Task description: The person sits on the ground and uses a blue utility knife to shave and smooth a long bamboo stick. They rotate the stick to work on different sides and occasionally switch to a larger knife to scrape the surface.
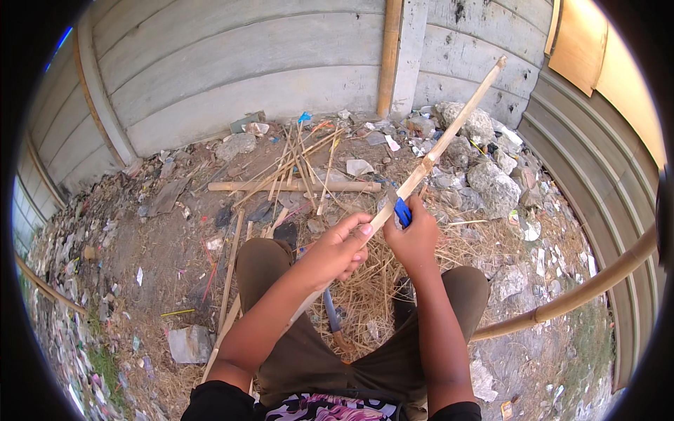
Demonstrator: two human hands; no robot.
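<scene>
A long pale split-bamboo strip (453, 133) slants from my lap up toward the far right, with a knobby node partway along it. My left hand (339, 251) is closed around its lower part, thumb lying on top. In my right hand (415, 235) is a blue-handled utility knife (402, 212), gripped just beyond the left hand. The knife's blade rests against the strip; how deep it bites cannot be made out. Between my knees lies a pile of thin bamboo shavings (375, 281), with a tool that has a grey shaft (331, 309) partly hidden there.
Thin bamboo sticks (302, 161) lie across a bamboo pole (232, 186) ahead. More strips (228, 281) lie beside my left leg. Concrete rubble (491, 188) sits at the right, near corrugated sheeting (597, 175). Another bamboo pole (576, 302) reaches in from the right. A concrete wall (246, 77) stands behind.
</scene>
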